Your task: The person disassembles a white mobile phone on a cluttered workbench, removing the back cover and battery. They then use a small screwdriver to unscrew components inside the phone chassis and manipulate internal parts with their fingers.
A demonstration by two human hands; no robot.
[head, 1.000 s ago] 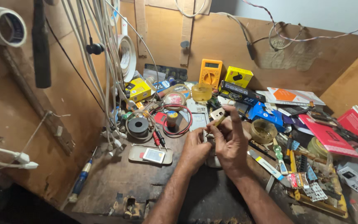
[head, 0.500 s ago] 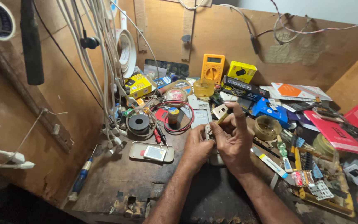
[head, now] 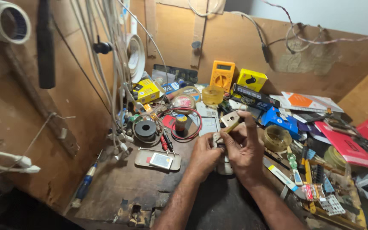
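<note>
My left hand (head: 204,154) and my right hand (head: 244,147) meet over the middle of a cluttered wooden bench. Together they hold a small pale phone-like device (head: 224,164), mostly hidden under my fingers, with its lower end showing below them. My right hand also pinches a thin yellowish tool (head: 231,126) whose tip points down at the device. A white phone back panel (head: 208,119) lies just beyond my hands.
A phone on a tan case (head: 158,160) lies left of my hands, with a black solder spool (head: 145,127) and red-and-black probe leads (head: 165,142). A yellow multimeter (head: 222,76), yellow boxes, tape rolls, red booklets (head: 348,142) and small tools crowd the back and right. Cables hang at left.
My hands have stayed together on the device. The view has tilted slightly, and my right hand's fingers have shifted a little with the thin tool.
</note>
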